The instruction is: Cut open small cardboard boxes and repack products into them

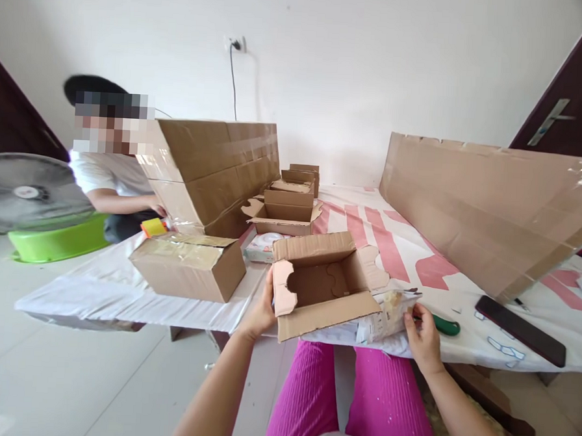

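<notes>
An open cardboard box (pixel 332 318) with its flaps spread stands at the table's front edge, tilted a little toward me. My left hand (pixel 259 311) grips its left side, the thumb near the short flap. To the right of the box, my right hand (pixel 422 335) pinches the edge of a printed plastic packet (pixel 386 317). What the packet contains is hard to make out. Just beyond my right fingers lies a green handle (pixel 445 325), its other end hidden behind the hand and packet.
A taped carton (pixel 191 265) sits to the left, and a second open box (pixel 287 212) stands farther back. Large cardboard panels (pixel 486 209) and stacked cartons (pixel 225 169) flank the table. A phone (pixel 520 329) lies at right. Another person (pixel 114 183) crouches beside a fan (pixel 29 191).
</notes>
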`<state>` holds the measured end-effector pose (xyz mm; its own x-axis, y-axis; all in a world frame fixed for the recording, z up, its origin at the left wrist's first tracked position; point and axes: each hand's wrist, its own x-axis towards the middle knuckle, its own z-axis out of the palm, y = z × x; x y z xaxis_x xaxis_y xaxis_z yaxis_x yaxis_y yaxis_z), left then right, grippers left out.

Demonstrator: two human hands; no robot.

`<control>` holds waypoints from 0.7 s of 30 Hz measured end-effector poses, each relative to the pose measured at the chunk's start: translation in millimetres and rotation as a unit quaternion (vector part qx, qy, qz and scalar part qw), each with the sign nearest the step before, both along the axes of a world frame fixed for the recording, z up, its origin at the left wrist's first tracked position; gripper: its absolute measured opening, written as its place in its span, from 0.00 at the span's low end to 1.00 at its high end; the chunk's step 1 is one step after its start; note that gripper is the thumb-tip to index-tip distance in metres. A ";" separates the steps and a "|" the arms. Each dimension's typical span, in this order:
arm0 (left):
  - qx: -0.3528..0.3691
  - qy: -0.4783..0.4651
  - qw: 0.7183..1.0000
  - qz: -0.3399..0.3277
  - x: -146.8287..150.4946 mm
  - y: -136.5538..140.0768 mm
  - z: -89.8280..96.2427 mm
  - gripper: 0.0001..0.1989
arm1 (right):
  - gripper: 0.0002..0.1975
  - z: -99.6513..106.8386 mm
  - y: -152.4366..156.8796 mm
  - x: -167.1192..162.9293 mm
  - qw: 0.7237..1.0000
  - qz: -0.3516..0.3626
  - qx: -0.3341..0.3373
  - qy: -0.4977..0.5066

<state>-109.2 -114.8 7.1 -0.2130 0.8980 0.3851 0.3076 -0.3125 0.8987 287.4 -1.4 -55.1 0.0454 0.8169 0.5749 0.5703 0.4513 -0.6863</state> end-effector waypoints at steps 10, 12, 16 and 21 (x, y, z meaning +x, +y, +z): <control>0.012 -0.023 0.999 -0.023 -3.2 2.2 4.3 0.62 | 0.28 5.7 -1.6 -1.0 1.000 -0.002 -0.005 -0.008; 0.007 -0.037 0.999 -0.019 -3.2 1.3 5.3 0.61 | 0.28 5.6 -1.5 -1.1 1.000 0.001 -0.001 -0.008; -0.006 -0.140 0.990 -0.017 -6.3 1.1 -2.3 0.58 | 0.27 5.5 -2.1 -2.4 1.000 -0.001 0.009 -0.006; -0.067 -0.329 0.942 0.023 -12.9 4.9 -21.0 0.45 | 0.27 7.3 -5.7 -4.5 1.000 0.000 0.011 -0.006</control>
